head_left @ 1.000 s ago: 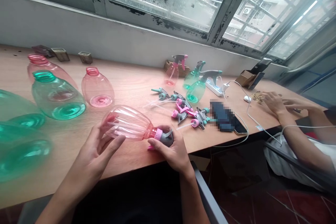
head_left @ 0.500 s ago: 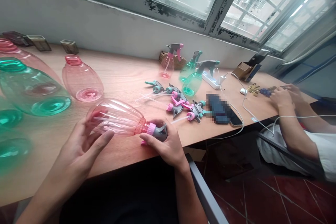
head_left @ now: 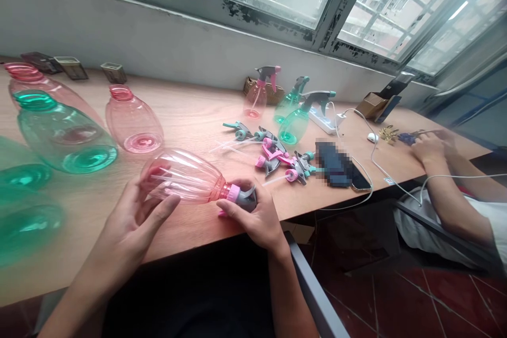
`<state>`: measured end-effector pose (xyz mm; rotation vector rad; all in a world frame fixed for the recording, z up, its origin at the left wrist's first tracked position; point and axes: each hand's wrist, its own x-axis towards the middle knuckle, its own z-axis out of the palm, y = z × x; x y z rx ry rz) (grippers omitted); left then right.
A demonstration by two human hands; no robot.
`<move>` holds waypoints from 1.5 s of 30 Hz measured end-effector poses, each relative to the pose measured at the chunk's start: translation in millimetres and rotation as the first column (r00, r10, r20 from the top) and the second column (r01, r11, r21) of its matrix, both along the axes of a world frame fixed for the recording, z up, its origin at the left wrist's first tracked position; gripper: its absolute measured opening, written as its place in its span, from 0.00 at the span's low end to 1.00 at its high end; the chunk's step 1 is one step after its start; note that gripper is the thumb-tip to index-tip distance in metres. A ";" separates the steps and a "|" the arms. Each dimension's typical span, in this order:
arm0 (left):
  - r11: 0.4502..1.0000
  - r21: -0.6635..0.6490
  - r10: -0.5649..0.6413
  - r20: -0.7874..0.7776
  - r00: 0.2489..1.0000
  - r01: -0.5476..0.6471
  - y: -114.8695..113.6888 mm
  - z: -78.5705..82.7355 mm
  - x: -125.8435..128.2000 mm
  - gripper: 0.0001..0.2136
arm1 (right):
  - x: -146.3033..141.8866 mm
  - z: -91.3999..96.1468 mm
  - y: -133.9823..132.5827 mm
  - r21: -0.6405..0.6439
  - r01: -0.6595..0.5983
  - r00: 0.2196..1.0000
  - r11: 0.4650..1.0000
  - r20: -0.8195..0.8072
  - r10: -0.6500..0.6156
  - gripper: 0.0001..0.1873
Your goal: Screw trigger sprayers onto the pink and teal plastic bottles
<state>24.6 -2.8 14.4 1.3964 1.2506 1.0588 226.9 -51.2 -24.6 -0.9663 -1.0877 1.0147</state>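
Tipped sideways over the table (head_left: 190, 229), the pink bottle (head_left: 190, 177) looks light, slick and slightly squeezable, best held at its neck (head_left: 223, 190), the left hand (head_left: 132, 222) cupping its base (head_left: 149, 166), the right hand (head_left: 259, 216) clasping the spray head (head_left: 246, 200).

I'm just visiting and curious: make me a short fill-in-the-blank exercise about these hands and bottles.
1. While the left hand cups the held bottle, the right hand holds a spray head with a ____ collar.
2. Beside the white power strip, the two spray bottles are coloured ____.
3. On the table, standing bottles with spray heads fitted number ____.

Missing words: pink; green; three.
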 end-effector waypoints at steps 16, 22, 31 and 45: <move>0.996 -0.004 -0.090 0.116 0.989 0.091 0.9 -4.3 -6.3 0.30 | -3.0 2.3 -4.3 -0.062 0.024 1.000 0.998 0.013 -0.023 0.18; 0.993 0.005 -0.120 0.147 0.982 0.120 0.1 -6.9 -7.1 0.30 | -3.6 2.6 -7.6 -0.066 0.046 0.998 0.997 0.034 -0.044 0.17; 0.989 0.018 -0.146 0.186 0.972 0.145 2.3 -12.7 -11.2 0.32 | -6.2 5.7 -9.0 -0.075 0.097 0.994 0.992 0.059 -0.093 0.17; 0.988 0.053 -0.151 0.181 0.972 0.144 -0.3 -15.0 -13.9 0.35 | -6.3 6.7 -8.9 -0.072 0.077 0.991 0.994 0.118 -0.068 0.16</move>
